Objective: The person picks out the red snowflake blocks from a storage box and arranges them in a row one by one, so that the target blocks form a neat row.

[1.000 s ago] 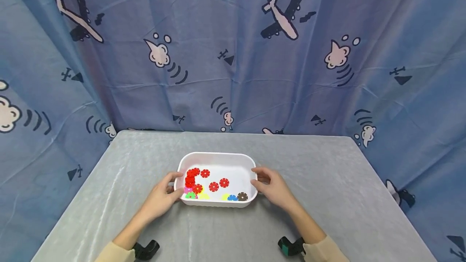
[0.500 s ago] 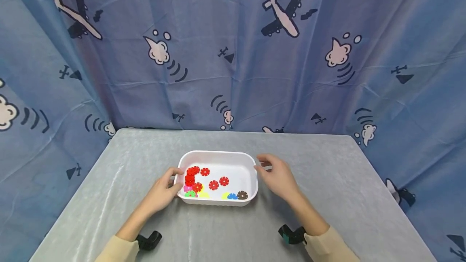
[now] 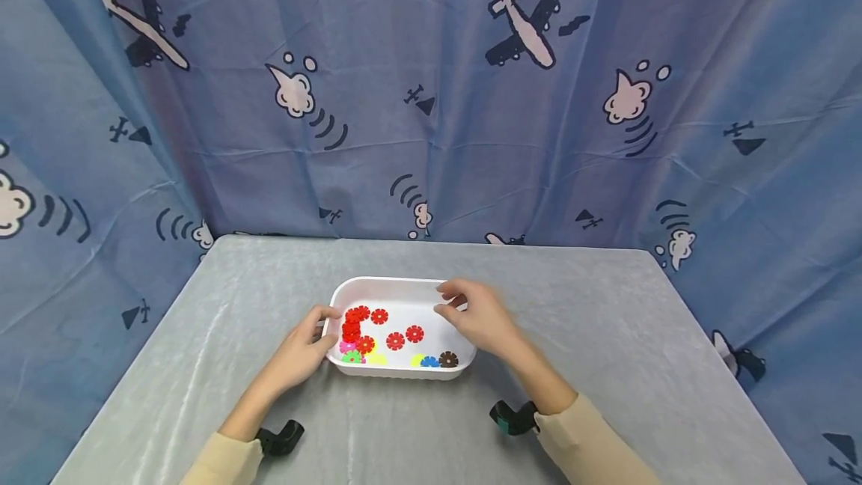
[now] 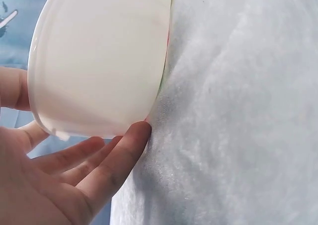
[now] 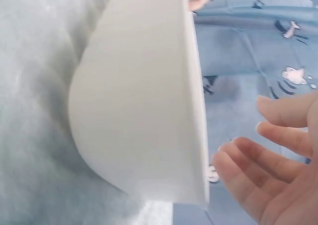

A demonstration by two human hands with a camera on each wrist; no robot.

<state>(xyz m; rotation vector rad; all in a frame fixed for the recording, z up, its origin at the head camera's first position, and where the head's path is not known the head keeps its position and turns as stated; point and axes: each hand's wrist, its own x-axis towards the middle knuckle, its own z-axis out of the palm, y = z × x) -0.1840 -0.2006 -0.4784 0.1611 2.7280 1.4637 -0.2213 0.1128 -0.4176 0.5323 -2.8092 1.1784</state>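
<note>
A white tray stands on the table with flower-shaped plastic discs inside. Several red discs lie at its left and middle; a green disc, a blue disc and a brown disc lie along the near side. My left hand grips the tray's left end; in the left wrist view its fingers bend under the wall. Over the tray's right part hovers my right hand, fingers loosely bent and holding nothing; the right wrist view shows that hand apart from the wall.
A grey cloth-covered table lies under the tray. Behind and beside it hangs a blue curtain printed with planes and clouds. Black devices are strapped at both wrists.
My right hand has let go of the tray's right end, lifted, and moved left over the tray. My left hand keeps its grip. The discs look unmoved.
</note>
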